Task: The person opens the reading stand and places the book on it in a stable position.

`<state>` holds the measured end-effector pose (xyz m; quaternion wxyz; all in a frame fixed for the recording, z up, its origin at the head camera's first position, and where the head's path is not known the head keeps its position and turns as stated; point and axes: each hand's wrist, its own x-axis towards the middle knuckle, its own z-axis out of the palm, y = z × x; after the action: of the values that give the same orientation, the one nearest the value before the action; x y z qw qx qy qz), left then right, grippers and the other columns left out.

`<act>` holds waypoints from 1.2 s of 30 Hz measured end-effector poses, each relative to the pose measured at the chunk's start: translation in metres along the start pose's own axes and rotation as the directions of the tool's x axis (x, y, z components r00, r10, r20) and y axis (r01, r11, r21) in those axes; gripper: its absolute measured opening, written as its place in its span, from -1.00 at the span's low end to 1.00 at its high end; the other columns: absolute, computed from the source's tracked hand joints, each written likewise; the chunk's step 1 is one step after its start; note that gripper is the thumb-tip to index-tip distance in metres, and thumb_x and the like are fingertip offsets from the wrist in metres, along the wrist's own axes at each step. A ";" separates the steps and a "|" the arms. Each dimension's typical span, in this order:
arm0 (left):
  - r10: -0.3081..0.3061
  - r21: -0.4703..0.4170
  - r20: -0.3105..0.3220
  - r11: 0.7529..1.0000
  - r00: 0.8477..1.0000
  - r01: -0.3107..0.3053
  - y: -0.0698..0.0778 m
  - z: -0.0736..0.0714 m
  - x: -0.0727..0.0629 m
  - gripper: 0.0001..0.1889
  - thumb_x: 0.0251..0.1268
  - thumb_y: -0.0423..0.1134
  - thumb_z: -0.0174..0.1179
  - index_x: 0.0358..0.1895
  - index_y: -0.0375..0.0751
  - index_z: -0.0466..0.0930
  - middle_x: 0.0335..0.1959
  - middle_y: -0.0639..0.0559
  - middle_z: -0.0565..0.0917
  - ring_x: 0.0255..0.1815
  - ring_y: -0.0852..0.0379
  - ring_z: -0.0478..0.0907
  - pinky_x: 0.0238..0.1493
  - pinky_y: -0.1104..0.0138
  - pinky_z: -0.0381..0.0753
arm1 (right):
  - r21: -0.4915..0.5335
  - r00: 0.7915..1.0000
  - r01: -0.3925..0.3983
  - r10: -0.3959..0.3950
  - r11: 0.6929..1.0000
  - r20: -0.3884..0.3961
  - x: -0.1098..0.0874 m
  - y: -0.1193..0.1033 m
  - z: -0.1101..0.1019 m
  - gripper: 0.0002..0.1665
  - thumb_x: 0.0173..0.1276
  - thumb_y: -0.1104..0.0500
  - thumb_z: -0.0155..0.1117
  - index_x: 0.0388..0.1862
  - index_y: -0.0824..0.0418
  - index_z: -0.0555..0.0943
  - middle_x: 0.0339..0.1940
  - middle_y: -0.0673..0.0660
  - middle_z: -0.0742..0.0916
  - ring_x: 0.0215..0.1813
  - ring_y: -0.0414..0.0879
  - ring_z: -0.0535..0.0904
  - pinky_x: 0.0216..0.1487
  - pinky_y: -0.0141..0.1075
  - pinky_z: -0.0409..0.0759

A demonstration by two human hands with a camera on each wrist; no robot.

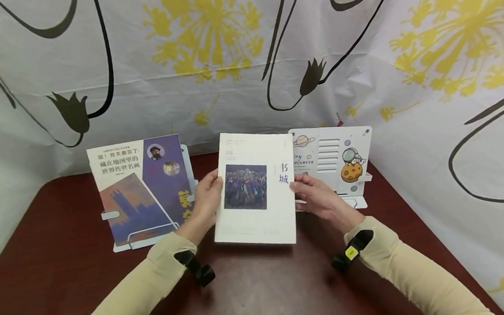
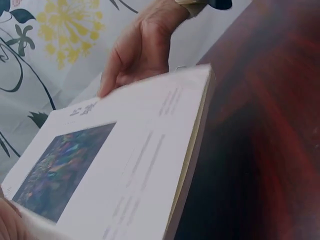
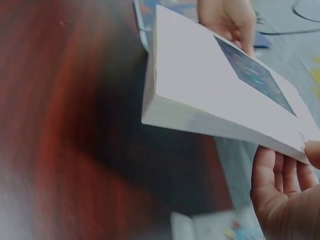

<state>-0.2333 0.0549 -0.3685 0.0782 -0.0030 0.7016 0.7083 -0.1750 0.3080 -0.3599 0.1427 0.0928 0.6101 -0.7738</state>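
A white paperback book (image 1: 256, 224) with a dark painting on its cover is held up between both hands, over the middle of the table. At its left edge the left hand (image 1: 207, 199) grips it, thumb on the front. Opposite, the right hand (image 1: 319, 199) holds the right edge; in the right wrist view the fingers of the right hand (image 3: 285, 200) lie beneath the book (image 3: 190, 75) with the thumb above. The left wrist view shows the cover of the book (image 2: 135, 150) tilted, its lower edge apart from the tabletop.
On the left, a purple and cream picture book (image 1: 133, 198) leans on a white bookstand with clips and a wire support. To the right stands another white bookstand (image 1: 333, 145) with an astronaut print, partly behind the right hand. A patterned cloth (image 1: 240, 100) hangs behind the dark red table (image 1: 264, 291).
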 end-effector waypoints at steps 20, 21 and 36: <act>-0.022 -0.008 0.306 1.000 0.952 0.026 0.036 0.078 0.044 -0.57 0.23 -0.44 0.20 0.19 -0.19 0.50 0.03 -0.17 0.63 -0.08 0.05 0.64 -0.10 0.25 0.65 | 0.029 0.986 0.166 -0.165 0.986 -0.030 -0.022 -0.075 -0.101 -0.75 0.45 0.31 0.00 -0.29 0.07 0.61 -0.31 -0.02 0.74 -0.34 -0.17 0.61 -0.34 -0.32 0.60; -0.009 -0.006 0.299 1.000 0.954 0.011 0.040 0.083 0.046 -0.59 0.22 -0.43 0.21 0.17 -0.20 0.51 0.03 -0.16 0.64 -0.06 0.03 0.64 -0.10 0.25 0.65 | 0.025 0.983 0.179 -0.178 0.983 -0.038 -0.022 -0.079 -0.105 -0.75 0.44 0.32 0.00 -0.30 0.08 0.61 -0.32 -0.02 0.74 -0.36 -0.17 0.61 -0.36 -0.33 0.59; 0.269 -0.044 0.212 0.963 0.940 -0.266 0.068 0.142 0.065 -0.64 0.19 -0.48 0.22 0.08 -0.26 0.58 -0.09 -0.18 0.67 -0.09 0.03 0.65 -0.13 0.25 0.66 | 0.100 0.929 0.344 -0.322 0.934 -0.185 -0.013 -0.118 -0.137 -0.78 0.34 0.43 0.09 -0.37 0.20 0.63 -0.38 0.04 0.75 -0.37 -0.13 0.66 -0.34 -0.29 0.64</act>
<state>-0.2902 0.2024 -0.3065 0.0573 0.1688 0.6777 0.7134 -0.2064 0.4680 -0.2801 -0.0483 0.0610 0.5747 -0.8147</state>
